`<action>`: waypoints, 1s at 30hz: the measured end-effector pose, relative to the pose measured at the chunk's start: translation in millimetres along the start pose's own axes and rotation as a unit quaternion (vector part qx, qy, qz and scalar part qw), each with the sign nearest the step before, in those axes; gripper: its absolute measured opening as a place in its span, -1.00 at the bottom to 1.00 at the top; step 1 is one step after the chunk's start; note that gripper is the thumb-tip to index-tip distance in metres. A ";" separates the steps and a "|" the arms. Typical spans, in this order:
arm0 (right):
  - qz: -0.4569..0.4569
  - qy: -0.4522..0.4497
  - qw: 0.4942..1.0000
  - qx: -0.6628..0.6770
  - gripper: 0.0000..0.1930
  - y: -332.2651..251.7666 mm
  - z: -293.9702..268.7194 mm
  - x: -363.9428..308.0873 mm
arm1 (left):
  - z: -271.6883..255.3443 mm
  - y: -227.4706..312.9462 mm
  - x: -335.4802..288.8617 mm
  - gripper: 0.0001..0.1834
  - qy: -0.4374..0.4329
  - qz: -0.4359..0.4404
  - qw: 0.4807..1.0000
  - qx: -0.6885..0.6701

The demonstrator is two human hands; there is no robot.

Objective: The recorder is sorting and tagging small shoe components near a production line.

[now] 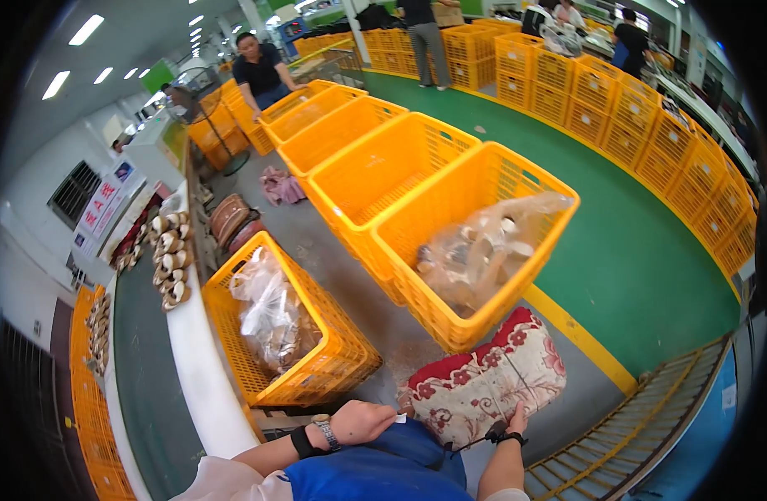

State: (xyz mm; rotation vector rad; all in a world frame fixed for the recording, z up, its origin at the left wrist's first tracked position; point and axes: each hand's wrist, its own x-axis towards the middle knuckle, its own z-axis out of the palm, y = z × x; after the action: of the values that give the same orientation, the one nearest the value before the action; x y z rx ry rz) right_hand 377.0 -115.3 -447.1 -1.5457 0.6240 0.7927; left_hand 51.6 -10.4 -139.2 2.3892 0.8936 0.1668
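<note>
At the bottom centre of the frame, a seated worker's left hand [360,420], fingers curled narrow, pinches a small white tag [399,417] at the edge of a floral cushion [484,380] beside the worker's lap. The right hand [515,419] presses against the cushion's lower right edge; how its fingers are set cannot be told. Just above, at centre left, a yellow crate [333,351] holds a clear bag [271,313] of goods. At centre right, a larger crate [517,179] holds another bag [475,250]. Along the left, shoes [171,255] ride a conveyor [146,367]. At upper left, a person [262,71] leans over a row of crates [333,125]; more stacks [650,117] line the green floor [617,242].
</note>
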 end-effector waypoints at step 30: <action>-0.014 -0.159 0.958 -0.238 -0.65 -42.4 -167.0 67.1 | 27.6 51.3 -42.4 -0.82 0.090 0.085 0.992 0.017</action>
State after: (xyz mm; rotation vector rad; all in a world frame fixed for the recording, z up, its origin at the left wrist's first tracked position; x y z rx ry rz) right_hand 473.4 -271.8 -467.1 -1.7976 0.1747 1.2017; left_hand 56.4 -81.8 -129.9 2.5113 0.7772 0.4436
